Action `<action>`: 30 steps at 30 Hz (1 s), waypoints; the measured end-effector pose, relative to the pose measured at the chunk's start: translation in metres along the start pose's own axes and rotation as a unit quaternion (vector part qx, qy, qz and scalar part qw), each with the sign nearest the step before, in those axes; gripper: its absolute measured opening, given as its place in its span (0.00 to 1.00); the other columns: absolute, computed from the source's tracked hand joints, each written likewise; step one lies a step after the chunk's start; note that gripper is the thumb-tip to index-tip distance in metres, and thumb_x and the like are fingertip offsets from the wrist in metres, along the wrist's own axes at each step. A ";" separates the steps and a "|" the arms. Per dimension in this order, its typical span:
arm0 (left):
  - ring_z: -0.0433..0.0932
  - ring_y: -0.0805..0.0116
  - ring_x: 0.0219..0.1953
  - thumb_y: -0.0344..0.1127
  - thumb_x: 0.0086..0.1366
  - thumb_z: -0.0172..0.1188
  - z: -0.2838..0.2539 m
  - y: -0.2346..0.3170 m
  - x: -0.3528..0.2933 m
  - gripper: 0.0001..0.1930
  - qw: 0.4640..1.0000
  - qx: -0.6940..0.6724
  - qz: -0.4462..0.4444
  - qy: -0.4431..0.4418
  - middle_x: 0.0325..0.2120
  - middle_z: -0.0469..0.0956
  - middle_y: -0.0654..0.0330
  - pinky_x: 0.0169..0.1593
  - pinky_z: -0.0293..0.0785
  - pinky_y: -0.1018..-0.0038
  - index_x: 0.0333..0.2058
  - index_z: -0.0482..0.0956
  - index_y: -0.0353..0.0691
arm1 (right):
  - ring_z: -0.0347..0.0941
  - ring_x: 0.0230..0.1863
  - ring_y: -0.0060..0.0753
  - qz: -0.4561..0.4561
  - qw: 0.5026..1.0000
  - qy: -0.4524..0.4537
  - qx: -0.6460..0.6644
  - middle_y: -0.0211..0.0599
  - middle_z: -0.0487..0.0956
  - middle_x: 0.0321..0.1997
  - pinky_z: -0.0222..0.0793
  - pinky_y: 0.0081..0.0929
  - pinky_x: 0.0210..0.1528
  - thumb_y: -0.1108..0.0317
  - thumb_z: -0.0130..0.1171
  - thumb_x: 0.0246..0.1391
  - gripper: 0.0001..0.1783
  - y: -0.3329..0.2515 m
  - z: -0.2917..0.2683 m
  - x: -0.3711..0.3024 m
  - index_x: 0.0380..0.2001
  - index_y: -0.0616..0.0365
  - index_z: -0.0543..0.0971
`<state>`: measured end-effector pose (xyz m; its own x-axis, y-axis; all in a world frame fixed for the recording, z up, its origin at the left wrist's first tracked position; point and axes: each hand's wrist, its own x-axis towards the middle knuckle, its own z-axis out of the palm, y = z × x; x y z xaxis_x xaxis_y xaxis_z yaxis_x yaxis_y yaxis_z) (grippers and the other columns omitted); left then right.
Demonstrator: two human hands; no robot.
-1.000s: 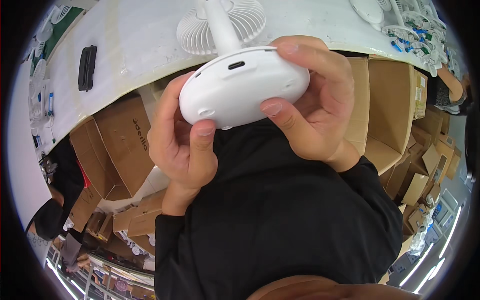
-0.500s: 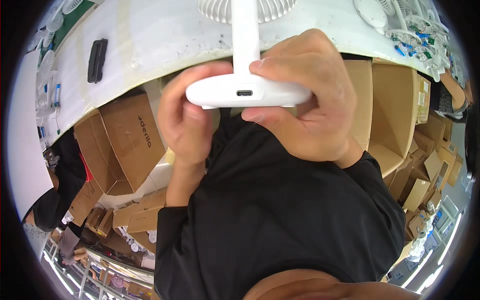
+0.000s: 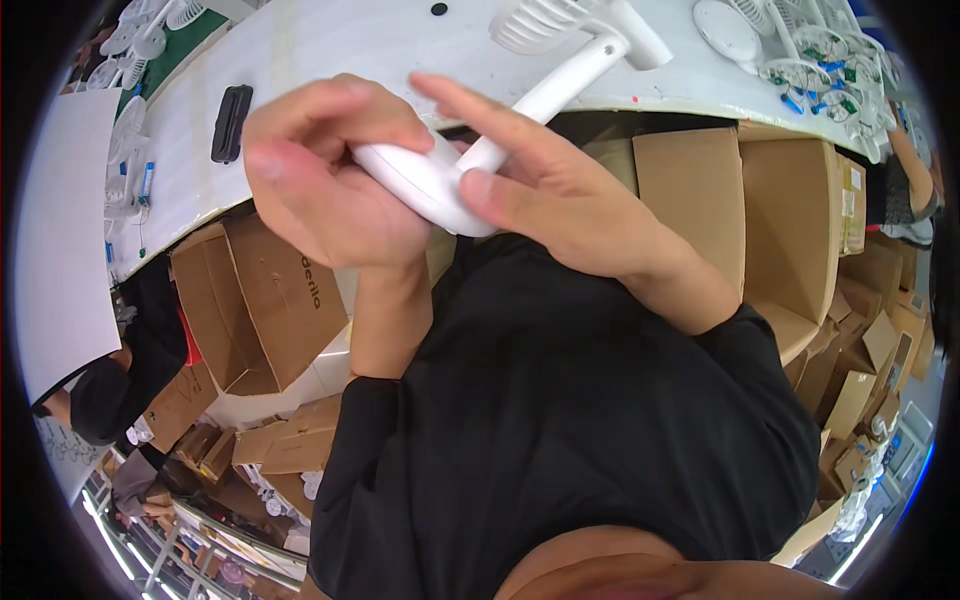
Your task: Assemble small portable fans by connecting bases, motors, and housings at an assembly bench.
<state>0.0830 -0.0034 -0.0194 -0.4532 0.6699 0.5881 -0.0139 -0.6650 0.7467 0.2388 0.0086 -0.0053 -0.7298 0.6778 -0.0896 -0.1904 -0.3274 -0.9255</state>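
Note:
A small white desk fan (image 3: 565, 90) is tilted in front of me over the table's near edge. Its grille head points up and away to the right, and its rounded base is close to my body. Curled around the left side of the base is my left hand (image 3: 335, 180), gripping it. My right hand (image 3: 575, 205) is at the other side, its thumb touching the base next to the stem and its index finger stretched out past the stem. The port on the base, visible earlier, is out of sight.
On the white table (image 3: 330, 50) lie a black oblong case (image 3: 232, 123) and a small black disc (image 3: 439, 9). Fan parts with wires (image 3: 825, 75) fill the far right. Open cardboard boxes (image 3: 285, 300) stand below the edge. Other people's arms (image 3: 910, 165) show at both sides.
The fan has turned from upright to slanting, its head swinging right and its port turning away. My left hand has moved left and up; my right fingers have straightened off the base.

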 end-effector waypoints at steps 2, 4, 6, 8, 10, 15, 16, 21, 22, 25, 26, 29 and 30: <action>0.69 0.70 0.24 0.48 0.76 0.29 -0.001 0.012 -0.002 0.25 0.996 0.047 0.049 -0.060 0.18 0.72 0.58 0.35 0.66 0.74 0.33 0.73 0.39 | 0.65 0.56 0.34 -0.013 0.999 -0.036 0.020 0.43 0.67 0.61 0.58 0.24 0.61 0.69 0.58 0.59 0.34 -0.003 0.000 0.000 0.68 0.58 0.62; 0.70 0.69 0.25 0.48 0.76 0.29 0.001 0.022 -0.006 0.24 0.984 0.092 0.097 -0.121 0.17 0.71 0.59 0.37 0.67 0.72 0.35 0.73 0.40 | 0.66 0.52 0.31 -0.028 0.996 -0.070 0.040 0.43 0.68 0.60 0.61 0.19 0.57 0.70 0.58 0.60 0.35 -0.004 0.003 -0.005 0.69 0.57 0.60; 0.69 0.70 0.24 0.49 0.76 0.29 0.012 0.033 -0.009 0.26 0.989 0.105 0.078 -0.062 0.16 0.71 0.60 0.35 0.66 0.73 0.34 0.73 0.40 | 0.63 0.57 0.32 -0.045 0.994 -0.081 0.062 0.43 0.65 0.63 0.58 0.22 0.60 0.70 0.59 0.59 0.36 0.001 0.010 -0.015 0.69 0.58 0.59; 0.67 0.72 0.22 0.52 0.76 0.29 0.024 0.024 -0.006 0.28 0.990 0.115 0.046 0.061 0.16 0.70 0.62 0.31 0.64 0.77 0.32 0.73 0.39 | 0.57 0.66 0.36 -0.081 0.987 -0.101 0.090 0.42 0.59 0.70 0.53 0.28 0.66 0.69 0.60 0.57 0.40 0.015 0.005 -0.013 0.70 0.60 0.56; 0.66 0.74 0.21 0.53 0.76 0.28 0.023 0.022 -0.006 0.29 0.985 0.119 0.028 0.122 0.15 0.69 0.63 0.29 0.63 0.79 0.31 0.73 0.39 | 0.54 0.70 0.38 -0.098 0.983 -0.111 0.107 0.42 0.56 0.73 0.51 0.31 0.69 0.69 0.61 0.57 0.41 0.023 0.004 -0.015 0.70 0.61 0.55; 0.65 0.74 0.21 0.53 0.76 0.28 -0.005 0.024 -0.018 0.29 0.989 -0.040 -0.142 0.023 0.15 0.69 0.64 0.29 0.61 0.79 0.32 0.74 0.40 | 0.55 0.70 0.38 -0.062 0.993 -0.045 0.092 0.43 0.57 0.72 0.50 0.31 0.70 0.68 0.65 0.53 0.45 0.028 0.013 -0.029 0.70 0.61 0.54; 0.65 0.73 0.22 0.53 0.76 0.28 -0.001 0.029 -0.019 0.28 0.993 -0.013 -0.114 -0.002 0.15 0.68 0.63 0.31 0.61 0.78 0.31 0.73 0.40 | 0.54 0.70 0.38 -0.034 0.993 -0.053 0.104 0.44 0.57 0.72 0.49 0.31 0.71 0.68 0.66 0.52 0.46 0.022 0.012 -0.025 0.71 0.61 0.54; 0.64 0.72 0.23 0.51 0.76 0.29 0.016 0.045 -0.023 0.26 0.995 0.052 -0.014 -0.079 0.14 0.66 0.62 0.35 0.60 0.74 0.30 0.72 0.41 | 0.52 0.71 0.40 0.033 0.990 -0.078 0.116 0.47 0.56 0.72 0.46 0.33 0.72 0.67 0.68 0.49 0.50 0.004 0.007 -0.015 0.71 0.60 0.52; 0.64 0.72 0.23 0.51 0.76 0.29 0.017 0.044 -0.021 0.26 0.996 0.042 0.012 -0.077 0.14 0.66 0.61 0.35 0.60 0.74 0.29 0.72 0.42 | 0.52 0.71 0.40 0.013 0.992 -0.085 0.091 0.47 0.56 0.72 0.45 0.33 0.72 0.67 0.68 0.49 0.51 0.004 0.006 -0.013 0.71 0.60 0.52; 0.63 0.72 0.23 0.50 0.75 0.29 0.020 0.041 -0.018 0.26 0.995 0.023 0.068 -0.072 0.15 0.66 0.61 0.34 0.60 0.74 0.28 0.72 0.42 | 0.52 0.72 0.41 -0.028 0.994 -0.102 0.040 0.48 0.56 0.72 0.45 0.34 0.72 0.66 0.69 0.47 0.52 0.008 0.006 -0.011 0.71 0.60 0.51; 0.62 0.73 0.22 0.50 0.75 0.30 0.021 0.038 -0.018 0.26 0.998 0.007 0.029 -0.051 0.15 0.67 0.62 0.33 0.59 0.76 0.29 0.72 0.41 | 0.52 0.71 0.41 -0.043 0.992 -0.095 0.067 0.47 0.56 0.72 0.45 0.34 0.72 0.66 0.69 0.47 0.53 0.013 0.008 -0.013 0.72 0.59 0.51; 0.60 0.76 0.21 0.50 0.75 0.33 0.022 0.033 -0.018 0.25 0.995 -0.039 -0.090 0.011 0.17 0.70 0.63 0.31 0.58 0.81 0.30 0.74 0.40 | 0.54 0.70 0.42 -0.086 0.983 -0.072 0.146 0.46 0.57 0.71 0.47 0.34 0.71 0.65 0.71 0.46 0.55 0.026 0.013 -0.018 0.72 0.59 0.50; 0.60 0.76 0.21 0.50 0.75 0.33 0.021 0.034 -0.019 0.25 0.995 -0.038 -0.090 0.013 0.17 0.70 0.63 0.31 0.58 0.81 0.30 0.74 0.40 | 0.54 0.70 0.42 -0.085 0.983 -0.074 0.147 0.46 0.57 0.71 0.47 0.34 0.71 0.65 0.71 0.46 0.55 0.025 0.014 -0.019 0.72 0.59 0.50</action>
<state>0.1100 -0.0319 0.0014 -0.4596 0.7727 0.4378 -0.1643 -0.5584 0.8131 0.2389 -0.0216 -0.0217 -0.7544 0.6433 0.1306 -0.4826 -0.4087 -0.7747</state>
